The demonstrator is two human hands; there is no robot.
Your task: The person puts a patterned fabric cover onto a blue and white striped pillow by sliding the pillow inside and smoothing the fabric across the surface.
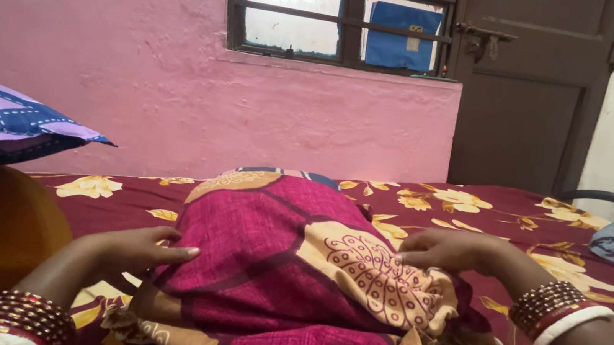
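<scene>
Your 2 hands work a pillow in a magenta patterned pillowcase (pixel 274 261) lying across the maroon floral bedsheet (pixel 472 214), directly in front of you. Your left hand (pixel 137 247) lies nearly flat, fingers together, pressing the cover's left edge without a clear grasp. Your right hand (pixel 448 250) curls at the cover's right side, fingertips apparently pinching a fold, though the pinch itself is hidden. The step in hand looks like drawing or smoothing the cover over the pillow; the next move likely calls for an even pull from both sides. A purple-and-blue pillow (pixel 12 123) rests at left beneath the window (pixel 340 14).
</scene>
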